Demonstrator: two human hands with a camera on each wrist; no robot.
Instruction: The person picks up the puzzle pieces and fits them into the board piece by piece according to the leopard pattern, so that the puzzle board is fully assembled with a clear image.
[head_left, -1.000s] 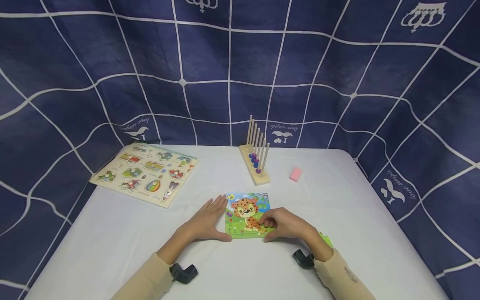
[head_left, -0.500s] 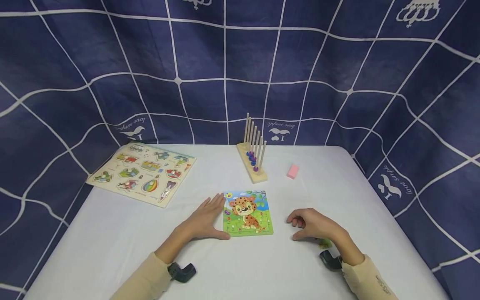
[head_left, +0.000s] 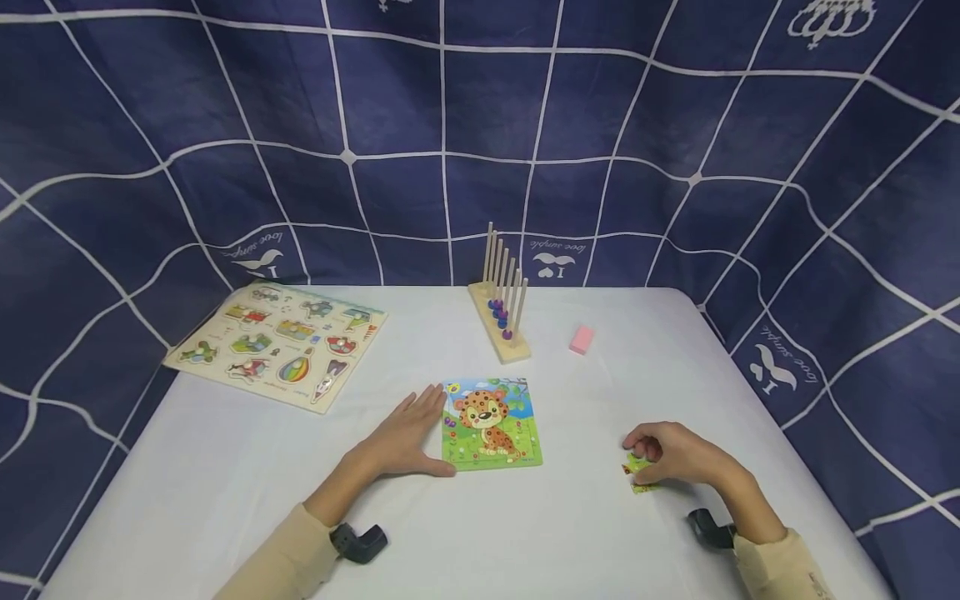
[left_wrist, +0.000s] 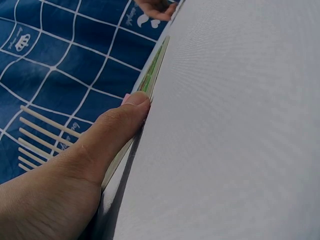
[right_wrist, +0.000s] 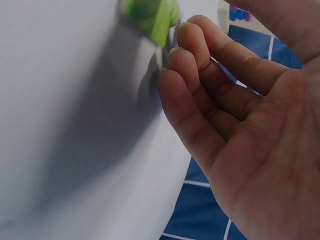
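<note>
A square jigsaw puzzle [head_left: 491,425] with a spotted leopard cub lies on the white table. My left hand [head_left: 408,433] rests at its left side, fingers extended and thumb along the lower left corner. The left wrist view shows the thumb [left_wrist: 117,125] against the puzzle's thin edge. At the right, my right hand [head_left: 678,454] is over small green puzzle pieces [head_left: 637,482], partly hidden beneath it. Its fingers bend loosely towards them, with thumb and fingertips apart. In the right wrist view the green puzzle piece [right_wrist: 150,20] sits just beyond the fingertips [right_wrist: 182,65].
A wooden peg stand [head_left: 510,346] with blue and purple beads stands behind the puzzle. A pink block [head_left: 581,340] lies to its right. A wooden knob puzzle board [head_left: 277,342] with vehicle pictures lies at the back left. Dark blue cloth [head_left: 480,125] hangs around the table.
My right hand has left the leopard puzzle and moved right to the loose green pieces. The left hand has stayed beside the puzzle. The head view has shifted slightly.
</note>
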